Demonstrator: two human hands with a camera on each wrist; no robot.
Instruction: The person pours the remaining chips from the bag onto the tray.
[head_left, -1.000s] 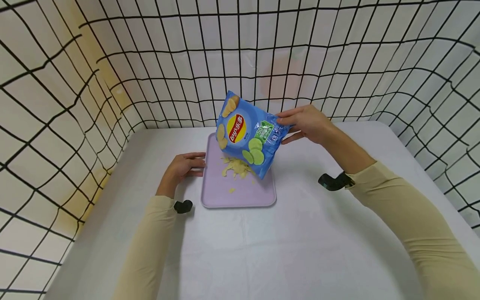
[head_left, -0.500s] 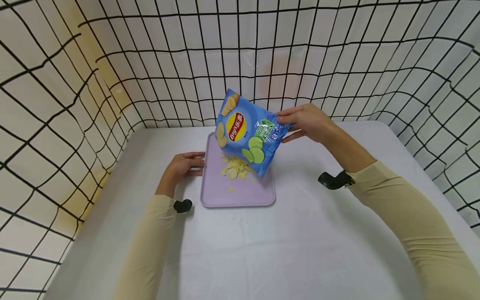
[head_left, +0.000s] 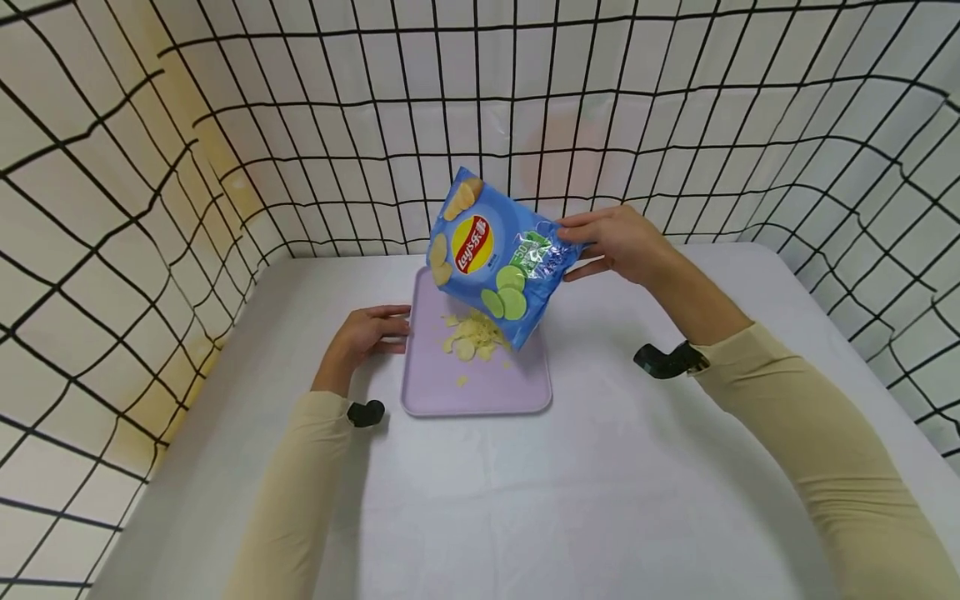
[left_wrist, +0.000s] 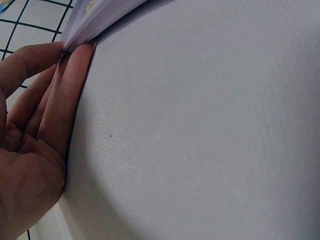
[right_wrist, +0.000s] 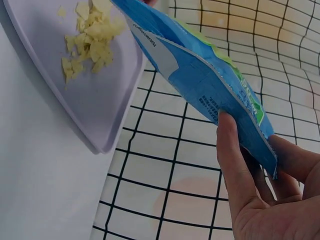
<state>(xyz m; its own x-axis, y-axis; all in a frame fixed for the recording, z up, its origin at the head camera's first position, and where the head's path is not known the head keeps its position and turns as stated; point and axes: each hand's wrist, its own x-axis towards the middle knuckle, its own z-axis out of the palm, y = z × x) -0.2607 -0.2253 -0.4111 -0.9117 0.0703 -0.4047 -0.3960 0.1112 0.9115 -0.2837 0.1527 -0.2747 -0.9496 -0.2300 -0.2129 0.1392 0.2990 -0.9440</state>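
Observation:
In the head view a blue Lay's potato chip bag (head_left: 487, 258) hangs tilted over the far part of a lilac tray (head_left: 472, 396). My right hand (head_left: 618, 242) pinches the bag's right end between thumb and fingers, which the right wrist view shows close up. Pale yellow potato chips (head_left: 474, 336) lie heaped on the tray beneath the bag, with a few loose pieces around. The bag's mouth is hidden in the head view. My left hand (head_left: 367, 337) touches the tray's left rim with nearly straight fingers (left_wrist: 75, 75).
A white-covered table (head_left: 480, 500) lies under the tray. Black grid netting (head_left: 375, 125) over white walls encloses its back and both sides. Black devices (head_left: 367, 413) sit at the cuffs of the beige sleeves.
The bag has risen slightly and its left end has tipped a little, with my right hand still gripping it. The chip heap looks somewhat fuller. My left hand and the tray have stayed put.

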